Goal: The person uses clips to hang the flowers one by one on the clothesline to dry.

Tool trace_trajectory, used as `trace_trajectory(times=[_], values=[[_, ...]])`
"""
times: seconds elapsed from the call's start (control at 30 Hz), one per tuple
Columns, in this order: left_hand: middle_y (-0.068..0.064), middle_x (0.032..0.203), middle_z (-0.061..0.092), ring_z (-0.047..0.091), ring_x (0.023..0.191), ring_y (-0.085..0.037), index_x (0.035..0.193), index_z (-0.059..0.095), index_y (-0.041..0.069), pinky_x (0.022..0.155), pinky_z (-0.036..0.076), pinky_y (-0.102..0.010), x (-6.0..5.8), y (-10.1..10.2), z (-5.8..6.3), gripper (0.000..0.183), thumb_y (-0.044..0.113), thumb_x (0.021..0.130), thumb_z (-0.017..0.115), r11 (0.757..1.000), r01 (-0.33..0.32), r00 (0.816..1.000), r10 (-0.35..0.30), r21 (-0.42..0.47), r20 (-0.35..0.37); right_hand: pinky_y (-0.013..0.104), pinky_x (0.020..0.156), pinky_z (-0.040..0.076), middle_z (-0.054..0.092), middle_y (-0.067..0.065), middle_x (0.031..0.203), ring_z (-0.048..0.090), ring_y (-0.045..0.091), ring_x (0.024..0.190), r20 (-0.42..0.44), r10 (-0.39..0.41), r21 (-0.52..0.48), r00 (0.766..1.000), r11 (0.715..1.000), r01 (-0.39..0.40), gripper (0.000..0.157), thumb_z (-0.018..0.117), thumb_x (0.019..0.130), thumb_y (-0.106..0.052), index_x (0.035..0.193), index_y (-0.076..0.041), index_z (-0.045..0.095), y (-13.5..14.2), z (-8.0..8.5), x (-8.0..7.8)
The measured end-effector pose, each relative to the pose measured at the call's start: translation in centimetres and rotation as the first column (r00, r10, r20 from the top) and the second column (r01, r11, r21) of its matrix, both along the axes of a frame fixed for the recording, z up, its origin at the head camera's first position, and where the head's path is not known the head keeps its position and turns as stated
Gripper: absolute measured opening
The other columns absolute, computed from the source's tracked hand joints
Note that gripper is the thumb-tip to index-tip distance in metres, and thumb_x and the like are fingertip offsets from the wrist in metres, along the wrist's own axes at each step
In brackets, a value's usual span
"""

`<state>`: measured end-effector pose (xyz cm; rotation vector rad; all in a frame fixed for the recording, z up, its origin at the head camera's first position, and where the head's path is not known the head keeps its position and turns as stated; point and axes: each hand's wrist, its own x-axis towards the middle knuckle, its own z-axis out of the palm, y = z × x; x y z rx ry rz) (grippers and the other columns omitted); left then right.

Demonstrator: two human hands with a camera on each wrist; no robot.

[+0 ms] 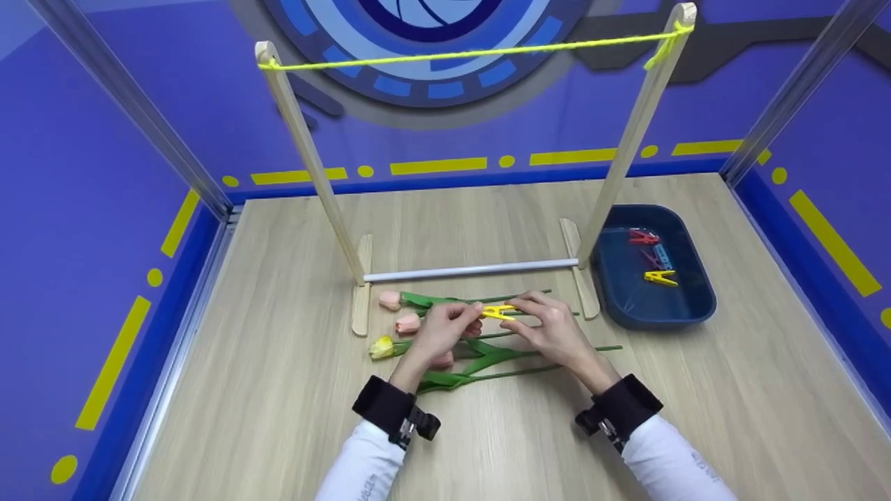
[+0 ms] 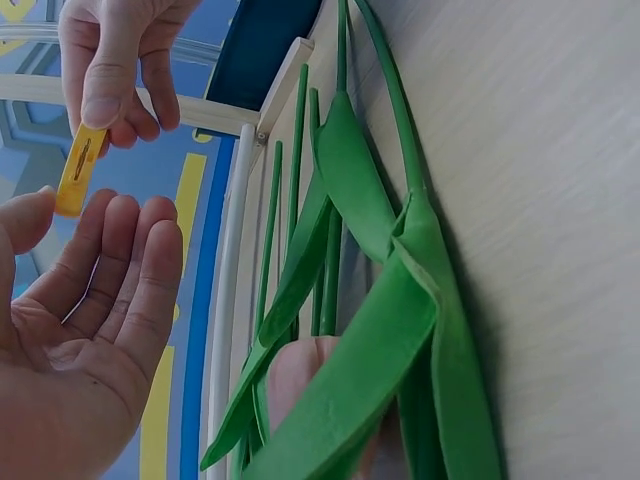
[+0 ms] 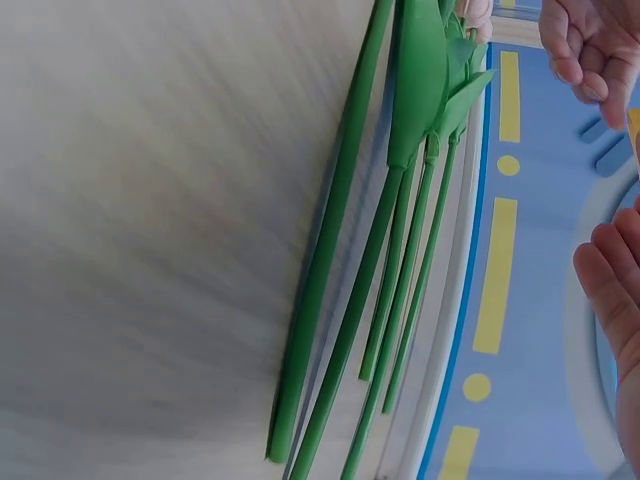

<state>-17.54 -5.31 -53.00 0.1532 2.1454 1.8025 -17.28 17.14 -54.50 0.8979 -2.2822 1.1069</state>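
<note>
A yellow clothespin (image 1: 498,312) is held between both hands, above several artificial tulips. My left hand (image 1: 445,327) pinches its left end between thumb and index finger, the other fingers loosely bent. My right hand (image 1: 553,327) grips the two spread legs at its right end with thumb and fingers. In the left wrist view the clothespin (image 2: 80,170) is seen edge-on. The tulips lie side by side, stems to the right: pink heads (image 1: 390,300), a yellow head (image 1: 381,347), and another pink head (image 1: 442,360) partly hidden by the left hand and wrist.
Behind the tulips stands a wooden frame with two posts (image 1: 313,163), a grey crossbar (image 1: 473,270) and a yellow string (image 1: 473,53) tied between the tops. A dark blue bin (image 1: 654,316) at the right holds red, blue and yellow clothespins (image 1: 660,278).
</note>
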Motion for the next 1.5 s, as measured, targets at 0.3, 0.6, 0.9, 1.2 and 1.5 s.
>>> trace_trajectory(times=[0.3,0.6,0.9,1.2,1.5], values=[[-0.026,0.101,0.07,0.071,0.087,-0.022,0.113,0.071,-0.002,0.084,0.058,-0.04,-0.2,-1.8,0.3,0.035,0.029,0.102,0.056,0.998,-0.063,0.997,0.062,-0.025,-0.038,0.021,0.075,0.054,0.072,0.007,0.091,0.069,0.02,0.082,-0.013,-0.054,-0.034,0.998,0.998,0.054,0.033,0.087,0.072,-0.01,0.1,0.0,0.075,1.3,0.0,-0.2],[-0.014,0.094,0.069,0.064,0.087,-0.023,0.104,0.072,0.005,0.081,0.054,-0.034,-0.1,-3.1,0.5,0.028,0.03,0.1,0.059,0.986,-0.125,0.987,0.112,-0.113,-0.118,0.018,0.071,0.052,0.072,0.007,0.088,0.07,0.022,0.077,-0.008,-0.072,-0.052,0.997,0.996,0.071,0.029,0.088,0.071,-0.011,0.096,-0.002,0.077,2.0,0.1,-0.2],[-0.004,0.103,0.075,0.068,0.094,-0.017,0.111,0.073,0.011,0.086,0.053,-0.036,-1.2,-4.4,0.0,0.027,0.031,0.1,0.059,0.917,-0.127,0.953,0.008,-0.377,-0.303,0.018,0.069,0.052,0.072,0.006,0.086,0.069,0.02,0.076,-0.021,-0.063,-0.062,0.998,0.996,0.062,0.03,0.088,0.07,-0.007,0.098,-0.002,0.078,2.4,-0.2,-0.3],[-0.006,0.104,0.074,0.069,0.095,-0.022,0.107,0.074,0.011,0.087,0.054,-0.039,-3.0,-4.6,0.5,0.02,0.023,0.098,0.061,0.815,-0.185,0.886,-0.103,-0.549,-0.452,0.016,0.068,0.053,0.073,0.007,0.085,0.069,0.019,0.075,-0.046,-0.063,-0.051,0.997,0.997,0.061,0.028,0.087,0.069,-0.004,0.095,-0.002,0.079,2.5,-0.4,-0.3],[-0.01,0.098,0.073,0.069,0.092,-0.026,0.1,0.074,0.006,0.082,0.055,-0.04,-4.8,-3.3,-0.3,0.017,0.017,0.096,0.062,0.7,-0.168,0.821,-0.29,-0.694,-0.491,0.019,0.063,0.051,0.073,0.005,0.079,0.068,0.018,0.069,-0.087,-0.086,-0.02,0.993,0.996,0.084,0.024,0.088,0.066,-0.003,0.088,-0.002,0.079,2.5,-0.6,-0.3]])
